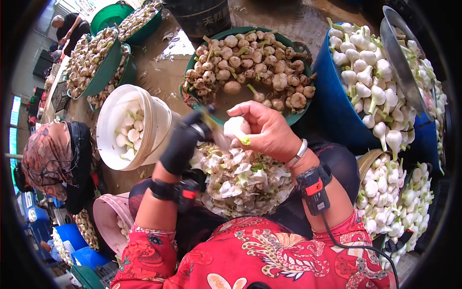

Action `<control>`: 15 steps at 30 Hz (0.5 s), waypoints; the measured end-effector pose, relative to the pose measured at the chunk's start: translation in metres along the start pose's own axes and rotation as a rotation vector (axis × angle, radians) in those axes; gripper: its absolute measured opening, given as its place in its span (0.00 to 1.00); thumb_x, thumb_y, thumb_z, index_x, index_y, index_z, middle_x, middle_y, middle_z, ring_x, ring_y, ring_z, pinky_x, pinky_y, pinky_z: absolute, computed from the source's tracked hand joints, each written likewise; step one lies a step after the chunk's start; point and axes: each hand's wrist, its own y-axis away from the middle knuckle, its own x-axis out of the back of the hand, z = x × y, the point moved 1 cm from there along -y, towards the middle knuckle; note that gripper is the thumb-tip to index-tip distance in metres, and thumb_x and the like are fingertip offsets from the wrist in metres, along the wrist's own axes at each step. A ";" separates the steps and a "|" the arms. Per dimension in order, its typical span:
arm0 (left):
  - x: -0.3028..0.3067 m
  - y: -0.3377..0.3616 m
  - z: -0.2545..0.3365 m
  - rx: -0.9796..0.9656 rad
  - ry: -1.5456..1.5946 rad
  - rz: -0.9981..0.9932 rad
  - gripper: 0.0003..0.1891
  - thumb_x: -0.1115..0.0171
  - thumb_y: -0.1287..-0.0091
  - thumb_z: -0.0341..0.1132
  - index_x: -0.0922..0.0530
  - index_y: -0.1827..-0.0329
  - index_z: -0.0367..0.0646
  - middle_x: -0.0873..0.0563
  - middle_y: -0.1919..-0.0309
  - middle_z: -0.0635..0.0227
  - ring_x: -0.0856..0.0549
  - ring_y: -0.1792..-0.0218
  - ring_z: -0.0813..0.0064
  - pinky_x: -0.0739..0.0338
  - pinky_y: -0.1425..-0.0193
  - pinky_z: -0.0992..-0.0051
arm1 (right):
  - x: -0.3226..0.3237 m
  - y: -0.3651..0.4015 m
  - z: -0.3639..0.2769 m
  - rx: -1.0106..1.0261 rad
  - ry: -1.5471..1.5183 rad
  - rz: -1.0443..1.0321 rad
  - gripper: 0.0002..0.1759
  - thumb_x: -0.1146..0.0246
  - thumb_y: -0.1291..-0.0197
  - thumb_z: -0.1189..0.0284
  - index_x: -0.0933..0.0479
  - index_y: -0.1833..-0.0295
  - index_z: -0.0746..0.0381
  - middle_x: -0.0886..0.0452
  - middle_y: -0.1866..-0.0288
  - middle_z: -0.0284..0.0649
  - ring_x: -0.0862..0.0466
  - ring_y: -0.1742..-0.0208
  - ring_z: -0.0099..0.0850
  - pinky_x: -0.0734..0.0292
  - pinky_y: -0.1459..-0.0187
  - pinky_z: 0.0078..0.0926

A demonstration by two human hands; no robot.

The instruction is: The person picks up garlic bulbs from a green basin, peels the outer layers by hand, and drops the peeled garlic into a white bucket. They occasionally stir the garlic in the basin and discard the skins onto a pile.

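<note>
My right hand [272, 132] holds a peeled white garlic bulb [237, 127] between thumb and fingers, its green cut stem pointing down. Facing it is my left hand [180, 144] in a black fingerless glove, closed round something blurred by motion, perhaps a small blade, close to the bulb's left side. Below both hands lies a heap of garlic skins [240, 185] in my lap. Just beyond them, a green basin [184, 89] holds unpeeled, brownish garlic bulbs [223, 74].
A white bucket [161, 127] with peeled bulbs stands at the left, above a pink bucket [103, 219]. Blue tubs [323, 94] heaped with white garlic are at the right. A black bucket [204, 21] stands beyond the basin. Other people [57, 159] are at the left.
</note>
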 end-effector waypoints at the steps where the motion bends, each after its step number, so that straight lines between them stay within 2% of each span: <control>1: -0.020 0.008 -0.014 0.302 0.260 -0.043 0.18 0.38 0.40 0.25 0.23 0.45 0.33 0.15 0.61 0.66 0.18 0.59 0.78 0.24 0.54 0.75 | 0.002 -0.001 0.003 0.008 0.001 -0.002 0.23 0.36 0.49 0.86 0.28 0.46 0.64 0.20 0.57 0.33 0.21 0.54 0.18 0.24 0.52 0.18; 3: -0.029 0.020 0.002 0.133 -0.153 -0.188 0.20 0.39 0.38 0.26 0.25 0.41 0.34 0.16 0.60 0.68 0.20 0.59 0.81 0.25 0.54 0.76 | 0.007 -0.005 0.013 0.108 0.366 0.142 0.24 0.36 0.50 0.86 0.27 0.45 0.64 0.20 0.55 0.34 0.20 0.54 0.19 0.24 0.52 0.17; 4: -0.032 0.020 0.014 0.301 0.225 -0.098 0.20 0.40 0.36 0.31 0.25 0.42 0.34 0.17 0.60 0.69 0.20 0.59 0.80 0.25 0.53 0.77 | 0.006 -0.005 0.018 0.197 0.470 0.185 0.22 0.37 0.49 0.86 0.26 0.46 0.64 0.19 0.54 0.35 0.19 0.55 0.20 0.24 0.52 0.17; 7: -0.027 0.017 0.046 0.298 0.918 -0.051 0.23 0.43 0.33 0.36 0.30 0.37 0.35 0.18 0.54 0.67 0.18 0.57 0.78 0.23 0.51 0.76 | -0.001 -0.004 0.017 0.272 0.582 0.194 0.21 0.39 0.50 0.86 0.25 0.47 0.64 0.19 0.55 0.34 0.20 0.56 0.20 0.24 0.53 0.17; 8: -0.028 0.019 0.043 0.290 0.950 -0.075 0.23 0.42 0.34 0.34 0.31 0.36 0.37 0.19 0.52 0.65 0.17 0.56 0.75 0.21 0.51 0.73 | -0.004 -0.003 0.011 0.352 0.773 0.177 0.22 0.40 0.50 0.86 0.24 0.47 0.64 0.19 0.55 0.35 0.19 0.56 0.21 0.24 0.53 0.17; 11: -0.035 0.021 0.041 0.293 0.995 -0.050 0.22 0.40 0.35 0.32 0.30 0.38 0.38 0.18 0.51 0.64 0.16 0.54 0.71 0.19 0.49 0.69 | -0.002 -0.004 0.012 0.450 0.797 0.139 0.23 0.41 0.50 0.87 0.23 0.45 0.64 0.19 0.54 0.34 0.19 0.56 0.22 0.23 0.53 0.18; 12: -0.035 0.020 0.039 0.289 1.005 -0.021 0.22 0.40 0.35 0.32 0.30 0.37 0.38 0.19 0.51 0.64 0.16 0.54 0.70 0.19 0.50 0.69 | 0.000 -0.009 0.019 0.370 0.526 0.157 0.23 0.40 0.50 0.87 0.23 0.45 0.65 0.20 0.54 0.34 0.19 0.57 0.22 0.23 0.53 0.18; 13: -0.036 0.019 0.038 0.285 1.016 0.006 0.22 0.40 0.35 0.32 0.30 0.37 0.38 0.19 0.50 0.64 0.16 0.54 0.70 0.19 0.50 0.69 | -0.002 -0.008 0.016 0.290 0.352 0.211 0.22 0.38 0.57 0.83 0.19 0.51 0.63 0.20 0.63 0.35 0.19 0.62 0.23 0.23 0.58 0.20; 15: -0.035 0.019 0.043 0.268 1.044 -0.013 0.21 0.40 0.35 0.32 0.29 0.38 0.38 0.19 0.50 0.64 0.17 0.53 0.70 0.20 0.49 0.69 | -0.008 -0.002 0.004 0.126 0.051 0.198 0.19 0.37 0.56 0.84 0.18 0.54 0.64 0.21 0.64 0.33 0.21 0.64 0.19 0.23 0.59 0.18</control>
